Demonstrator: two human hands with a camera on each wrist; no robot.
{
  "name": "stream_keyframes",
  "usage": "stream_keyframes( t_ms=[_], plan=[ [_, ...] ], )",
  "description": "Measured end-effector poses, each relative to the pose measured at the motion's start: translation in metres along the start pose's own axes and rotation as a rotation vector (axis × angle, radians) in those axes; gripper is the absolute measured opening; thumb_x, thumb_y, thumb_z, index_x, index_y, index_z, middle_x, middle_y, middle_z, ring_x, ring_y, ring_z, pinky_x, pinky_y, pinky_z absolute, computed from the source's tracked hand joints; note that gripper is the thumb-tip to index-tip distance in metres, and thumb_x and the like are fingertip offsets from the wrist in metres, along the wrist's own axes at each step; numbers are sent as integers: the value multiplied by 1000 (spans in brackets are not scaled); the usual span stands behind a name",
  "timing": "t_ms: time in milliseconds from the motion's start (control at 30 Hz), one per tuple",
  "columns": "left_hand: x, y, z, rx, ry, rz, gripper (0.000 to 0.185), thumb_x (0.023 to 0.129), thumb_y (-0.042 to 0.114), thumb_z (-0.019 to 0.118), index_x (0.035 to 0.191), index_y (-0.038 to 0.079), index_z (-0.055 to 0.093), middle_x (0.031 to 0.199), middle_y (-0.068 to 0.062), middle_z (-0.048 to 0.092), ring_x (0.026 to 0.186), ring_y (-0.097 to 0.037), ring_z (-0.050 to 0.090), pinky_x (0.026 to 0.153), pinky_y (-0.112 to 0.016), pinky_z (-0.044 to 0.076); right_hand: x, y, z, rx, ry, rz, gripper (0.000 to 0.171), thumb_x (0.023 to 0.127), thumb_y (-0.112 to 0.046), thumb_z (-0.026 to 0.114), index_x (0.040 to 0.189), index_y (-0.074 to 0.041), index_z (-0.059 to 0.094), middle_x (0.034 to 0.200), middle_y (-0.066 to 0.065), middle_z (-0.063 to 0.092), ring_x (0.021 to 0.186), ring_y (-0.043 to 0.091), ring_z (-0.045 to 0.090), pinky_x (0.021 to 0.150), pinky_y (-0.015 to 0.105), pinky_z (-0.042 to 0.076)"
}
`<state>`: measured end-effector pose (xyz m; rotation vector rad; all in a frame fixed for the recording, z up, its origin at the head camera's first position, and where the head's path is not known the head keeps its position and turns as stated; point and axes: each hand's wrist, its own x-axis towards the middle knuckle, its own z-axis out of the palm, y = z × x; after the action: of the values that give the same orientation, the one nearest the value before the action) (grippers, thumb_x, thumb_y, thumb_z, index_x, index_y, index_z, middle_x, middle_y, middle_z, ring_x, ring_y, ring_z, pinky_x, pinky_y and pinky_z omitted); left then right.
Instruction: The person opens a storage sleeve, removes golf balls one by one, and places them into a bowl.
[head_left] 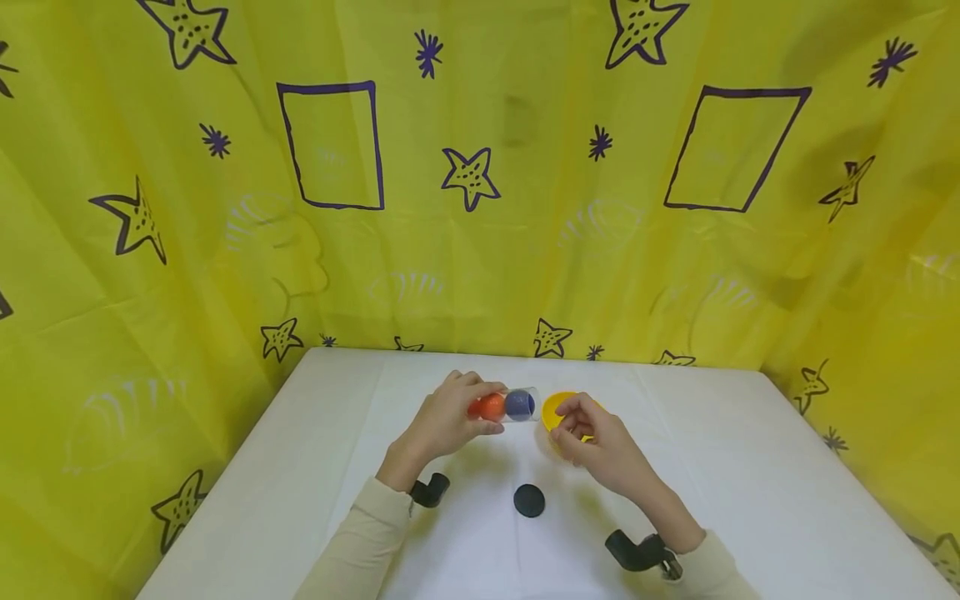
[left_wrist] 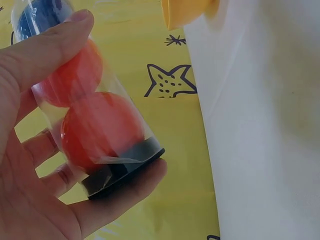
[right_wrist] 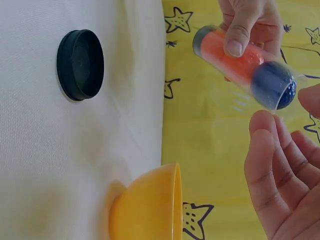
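My left hand (head_left: 447,414) grips a clear plastic tube (right_wrist: 225,55) held nearly level above the table. Inside it sit two orange-red balls (left_wrist: 102,131) and a dark blue ball (right_wrist: 272,85), the blue one at the uncapped end toward the right. A black cap (left_wrist: 122,170) closes the other end, with a left finger lying along it. My right hand (head_left: 600,437) is just off the tube's open mouth, fingers loosely bent with nothing between them. In the head view that hand overlaps a yellow bowl (head_left: 551,407), hiding part of it.
A round black lid (head_left: 529,501) lies on the white table (head_left: 465,550) nearer to me, between my forearms. Behind the table and along both sides hangs a yellow curtain (head_left: 525,275) with stars. Black camera mounts are strapped at both wrists.
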<state>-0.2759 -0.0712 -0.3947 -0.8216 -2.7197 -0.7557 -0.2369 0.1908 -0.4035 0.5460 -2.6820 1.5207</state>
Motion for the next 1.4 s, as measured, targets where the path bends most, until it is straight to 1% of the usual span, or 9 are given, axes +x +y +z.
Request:
stream_keyframes(
  t_ms=[100,233,400,467,633,833,1000,1100,1400],
  plan=[
    [0,0,2,0,7,15,51,83,35,86,130,25,70,109,-1,66,100,-17,50,79,-32,48,1,0,-1,34,22,12,35,98,-15,68,126,-2,53,99,12,64,77,20,65,63,27,57],
    [-1,1,3,6,9,29,50,81,35,87,128,26,71,105,1,64,97,-16,54,79,-31,47,1,1,-1,53,0,9,40,100,-21,66,133,-6,50,103,13,66,78,28,68,66,28,57],
    [-1,6,3,32,-1,22,51,79,35,89,127,28,72,105,3,62,97,-15,57,77,-31,48,2,3,2,55,-20,7,48,100,-26,67,139,-6,47,108,14,66,79,25,70,68,29,58],
    [-1,7,3,59,2,32,52,79,35,89,127,28,72,105,3,62,98,-15,55,76,-30,48,2,4,2,53,-15,10,50,100,-27,68,139,-6,47,110,14,66,80,22,70,69,29,58],
    [-1,11,3,95,10,45,52,78,34,90,126,30,73,106,3,62,99,-15,51,74,-30,47,3,5,4,43,-16,13,50,98,-29,70,138,-7,50,114,15,66,83,26,70,69,29,58],
    [-1,14,4,100,22,50,52,77,34,91,125,30,73,105,3,61,100,-15,50,72,-31,47,3,6,4,38,-29,14,44,98,-27,69,134,-6,55,113,15,68,84,26,70,68,29,59],
    [-1,13,4,98,42,62,51,76,33,91,125,30,74,104,3,59,99,-15,48,69,-30,46,3,6,3,47,-69,12,38,100,-22,67,133,-6,55,112,18,68,88,36,70,68,28,59],
    [-1,12,5,99,46,66,52,76,32,92,124,31,74,103,3,59,99,-15,47,69,-28,45,3,6,3,53,-87,6,39,101,-21,66,134,-6,54,113,19,67,90,40,69,69,29,59],
    [0,12,5,107,59,68,52,76,31,92,124,32,74,104,3,58,99,-14,47,70,-27,44,3,6,2,47,-100,11,43,100,-23,67,136,-5,52,115,17,66,92,39,69,71,28,59]
  ],
)
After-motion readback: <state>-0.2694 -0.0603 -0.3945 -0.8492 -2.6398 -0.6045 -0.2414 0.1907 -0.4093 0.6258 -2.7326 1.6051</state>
